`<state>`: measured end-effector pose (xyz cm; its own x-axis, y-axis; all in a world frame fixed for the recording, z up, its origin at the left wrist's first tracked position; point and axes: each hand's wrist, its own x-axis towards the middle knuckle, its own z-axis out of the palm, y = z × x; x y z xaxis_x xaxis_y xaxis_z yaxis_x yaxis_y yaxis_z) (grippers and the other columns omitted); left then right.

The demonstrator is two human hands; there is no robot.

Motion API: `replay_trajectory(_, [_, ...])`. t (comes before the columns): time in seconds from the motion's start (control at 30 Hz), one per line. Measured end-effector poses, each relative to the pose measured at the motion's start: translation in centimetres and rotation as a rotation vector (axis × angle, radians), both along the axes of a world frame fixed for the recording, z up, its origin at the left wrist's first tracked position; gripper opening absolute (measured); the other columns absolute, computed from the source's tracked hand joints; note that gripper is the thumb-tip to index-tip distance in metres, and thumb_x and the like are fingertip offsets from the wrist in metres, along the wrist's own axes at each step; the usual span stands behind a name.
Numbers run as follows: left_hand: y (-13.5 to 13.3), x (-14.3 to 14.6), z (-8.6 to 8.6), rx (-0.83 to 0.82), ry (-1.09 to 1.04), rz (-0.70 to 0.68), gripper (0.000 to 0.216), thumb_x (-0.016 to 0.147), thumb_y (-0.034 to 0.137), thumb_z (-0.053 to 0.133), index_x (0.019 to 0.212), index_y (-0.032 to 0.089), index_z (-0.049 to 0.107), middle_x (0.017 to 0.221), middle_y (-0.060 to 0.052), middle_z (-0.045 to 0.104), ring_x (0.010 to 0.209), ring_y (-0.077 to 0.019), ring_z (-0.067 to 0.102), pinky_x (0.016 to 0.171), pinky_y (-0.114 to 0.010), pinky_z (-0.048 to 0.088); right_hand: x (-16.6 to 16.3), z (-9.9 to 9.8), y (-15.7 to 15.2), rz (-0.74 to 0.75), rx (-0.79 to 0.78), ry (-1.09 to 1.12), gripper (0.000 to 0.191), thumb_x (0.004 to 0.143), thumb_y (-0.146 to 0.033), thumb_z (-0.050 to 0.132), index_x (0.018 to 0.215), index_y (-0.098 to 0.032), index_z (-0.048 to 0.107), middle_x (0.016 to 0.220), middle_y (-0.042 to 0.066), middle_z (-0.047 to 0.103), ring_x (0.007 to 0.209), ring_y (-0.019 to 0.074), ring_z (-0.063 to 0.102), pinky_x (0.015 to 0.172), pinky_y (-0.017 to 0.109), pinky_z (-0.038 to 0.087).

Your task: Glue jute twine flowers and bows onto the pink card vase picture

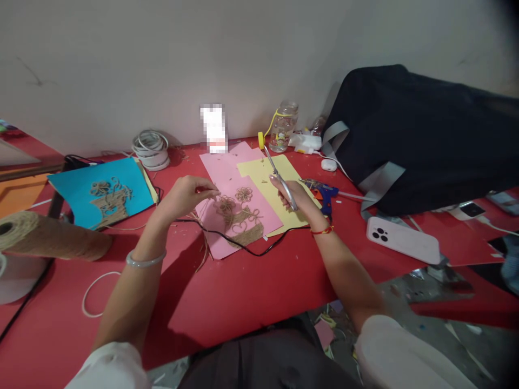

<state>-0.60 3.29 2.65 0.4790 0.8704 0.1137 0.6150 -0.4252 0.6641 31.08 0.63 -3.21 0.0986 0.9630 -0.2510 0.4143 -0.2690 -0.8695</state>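
Observation:
My right hand (291, 193) is closed around a pair of scissors (279, 175), whose blades point up and away over the yellow sheet (263, 167). Above the left part of a pink sheet (219, 251), my left hand (194, 194) pinches what looks like a thin strand of twine. Just beyond its fingertips lies a looped twine flower (225, 207). A second twine flower (244, 194), small twine loops (253, 214) and a strip of burlap (247, 235) rest on the pink sheet. Loose twine ends (205, 248) trail over its left edge.
At left are a twine spool (57, 237) and a blue sheet (73, 189) bearing a twine-and-burlap design (111, 200). A black cable (227, 237) crosses the pink sheet. At right are a glue gun (324, 192), phone (401, 240) and dark bag (421, 135). A glass jar (284, 129) stands behind.

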Motion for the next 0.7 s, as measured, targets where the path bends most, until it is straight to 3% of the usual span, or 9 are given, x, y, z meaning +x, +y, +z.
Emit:
replay_trajectory(0.23, [0.6,-0.6,-0.9,-0.096,-0.087,-0.013,0.025,0.087,0.041,0.069,0.1,0.022,0.078,0.098,-0.007,0.081,0.09,-0.0226,0.077,0.082,-0.031,0.056,0.5,-0.7,0.3,0.002,0.028,-0.016,0.068,0.08,-0.088,0.05,0.065,-0.021,0.048,0.052,0.0,0.049,0.04,0.0111,0.049,0.041,0.024,0.038])
replay_trajectory(0.37, [0.0,0.4,-0.9,-0.19,-0.12,-0.049,0.026,0.083,0.043,0.071,0.092,0.019,0.073,0.089,-0.008,0.08,0.086,-0.0241,0.077,0.077,-0.032,0.057,0.8,-0.9,0.2,0.046,0.077,-0.139,0.071,0.082,-0.089,0.045,0.061,-0.021,0.047,0.048,0.001,0.05,0.039,0.0123,0.049,0.043,0.025,0.037])
replay_trajectory(0.5, [-0.8,2.4,-0.9,-0.136,-0.084,-0.113,0.023,0.084,0.041,0.067,0.078,0.019,0.072,0.077,-0.005,0.077,0.071,-0.0185,0.071,0.065,-0.027,0.05,1.1,-1.0,0.2,0.06,0.115,-0.252,0.07,0.084,-0.087,0.044,0.06,-0.021,0.049,0.046,0.002,0.051,0.042,0.0127,0.05,0.047,0.026,0.036])
replay_trajectory(0.7, [-1.4,5.4,-3.7,-0.155,-0.126,-0.1,0.024,0.085,0.038,0.066,0.079,0.017,0.076,0.074,-0.005,0.075,0.065,-0.0156,0.063,0.061,-0.026,0.045,1.2,-1.3,0.5,0.091,0.114,-0.282,0.072,0.085,-0.088,0.041,0.058,-0.021,0.048,0.047,0.003,0.052,0.041,0.0123,0.049,0.046,0.025,0.033])
